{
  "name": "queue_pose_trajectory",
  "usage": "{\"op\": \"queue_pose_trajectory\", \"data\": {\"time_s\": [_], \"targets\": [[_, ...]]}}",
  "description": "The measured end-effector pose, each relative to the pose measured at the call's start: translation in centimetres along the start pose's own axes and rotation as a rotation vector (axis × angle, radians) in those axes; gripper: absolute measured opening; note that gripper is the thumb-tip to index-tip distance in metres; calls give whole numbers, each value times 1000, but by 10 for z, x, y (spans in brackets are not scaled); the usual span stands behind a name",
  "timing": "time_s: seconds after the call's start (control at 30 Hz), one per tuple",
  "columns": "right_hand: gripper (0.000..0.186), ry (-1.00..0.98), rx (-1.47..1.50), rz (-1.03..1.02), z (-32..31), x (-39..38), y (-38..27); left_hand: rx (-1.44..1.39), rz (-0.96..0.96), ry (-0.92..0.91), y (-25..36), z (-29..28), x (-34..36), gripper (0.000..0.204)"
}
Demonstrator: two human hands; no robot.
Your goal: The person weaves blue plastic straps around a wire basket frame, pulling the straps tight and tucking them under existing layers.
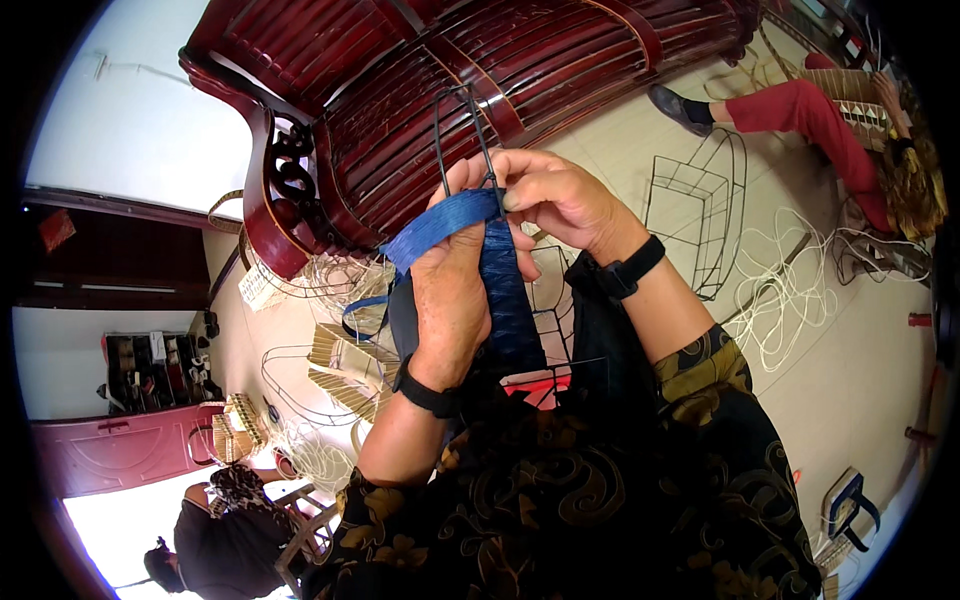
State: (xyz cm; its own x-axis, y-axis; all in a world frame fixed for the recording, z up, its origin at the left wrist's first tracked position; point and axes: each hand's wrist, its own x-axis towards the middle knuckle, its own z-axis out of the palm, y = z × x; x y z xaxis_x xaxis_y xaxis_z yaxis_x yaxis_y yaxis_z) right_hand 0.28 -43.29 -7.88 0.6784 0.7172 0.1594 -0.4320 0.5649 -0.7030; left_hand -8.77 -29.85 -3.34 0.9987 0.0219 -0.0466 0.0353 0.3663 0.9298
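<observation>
Hands, left (450, 300) and right (560, 195), pinch glossy blue strap (445, 220) around wire frame (460, 130).

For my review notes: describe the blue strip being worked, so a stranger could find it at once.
Start at the dark red slatted wooden bench filling the top of the view. Just below it, both hands meet on a thin black wire frame. The blue strip is the flat woven band there, unlike the pale cord on the floor.

A dark red wooden bench (480, 90) stands on the pale floor (860, 380). Right of the bench sit an empty wire frame (695, 215) and loose white cord (790, 290); beyond them, a seated person's red trousers (815, 125).
</observation>
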Motion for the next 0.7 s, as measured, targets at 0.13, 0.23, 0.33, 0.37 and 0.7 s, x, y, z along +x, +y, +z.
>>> {"op": "queue_pose_trajectory", "data": {"time_s": [0.13,0.23,0.33,0.37,0.7], "targets": [[13,-216,374,-14,-9,6,15,-33,38,9,0,-3,0,51],[20,-144,421,45,-8,5,22,-30,68,23,0,-3,1,50],[23,-104,204,-8,1,2,14,-5,76,75,0,-5,-1,49],[23,-53,26,-66,5,1,9,-23,46,29,0,-6,-3,47],[58,9,-190,-47,-21,-31,15,-27,86,-20,16,-18,-45,33]]}}
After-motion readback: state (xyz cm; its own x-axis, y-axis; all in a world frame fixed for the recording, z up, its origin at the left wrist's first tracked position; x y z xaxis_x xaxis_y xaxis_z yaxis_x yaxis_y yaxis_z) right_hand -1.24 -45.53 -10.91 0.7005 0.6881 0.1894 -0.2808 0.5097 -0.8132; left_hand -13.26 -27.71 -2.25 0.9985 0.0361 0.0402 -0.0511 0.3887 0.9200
